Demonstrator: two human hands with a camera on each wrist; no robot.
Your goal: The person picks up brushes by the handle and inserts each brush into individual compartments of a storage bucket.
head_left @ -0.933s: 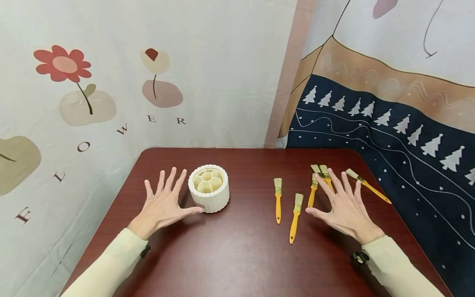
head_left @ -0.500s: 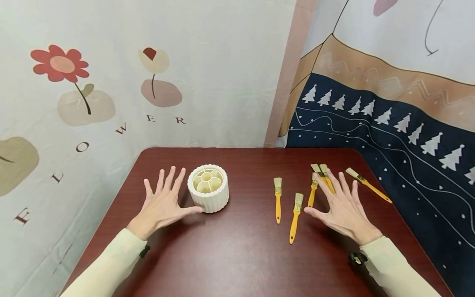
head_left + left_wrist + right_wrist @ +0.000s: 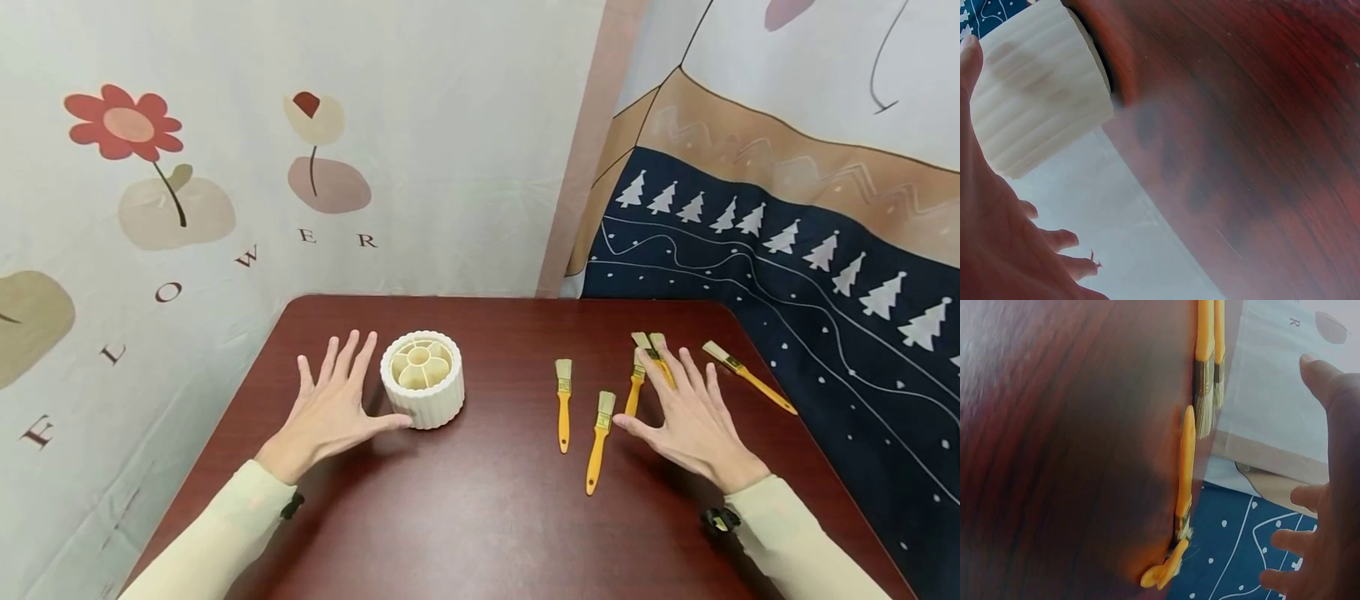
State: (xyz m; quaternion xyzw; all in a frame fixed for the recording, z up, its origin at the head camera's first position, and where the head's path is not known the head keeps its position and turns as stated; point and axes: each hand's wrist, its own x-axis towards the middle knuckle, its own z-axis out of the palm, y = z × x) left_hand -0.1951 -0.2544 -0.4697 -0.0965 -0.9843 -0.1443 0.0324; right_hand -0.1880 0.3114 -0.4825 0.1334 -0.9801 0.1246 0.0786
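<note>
The left hand [image 3: 330, 408] hovers over the left part of a dark red-brown wood-grain table [image 3: 465, 517], its fingers spread and straight, holding nothing. Just to its right stands an upright white, fluted, round container [image 3: 427, 404], whose inside is divided into cream compartments in a flower pattern. The left thumb points right, across the container's near left side in the head view; whether it actually touches the wall is hard to tell. The right hand [image 3: 693, 421] is likewise spread with fingers extended, gripping nothing, raised above the right part of the table. Flat paintbrushes with yellow handles and pale bristles lie about it: one brush [image 3: 564, 408] and a nearer brush [image 3: 599, 442] to its left, bristles pointing far; a close group of brushes [image 3: 635, 392] beyond it, partly covered by its fingers; and a slanting brush [image 3: 750, 378] at the table's far right edge. Behind the table hang a pale cloth with flower prints [image 3: 465, 125] and, to the right, a dark blue cloth with white trees [image 3: 720, 250].
</note>
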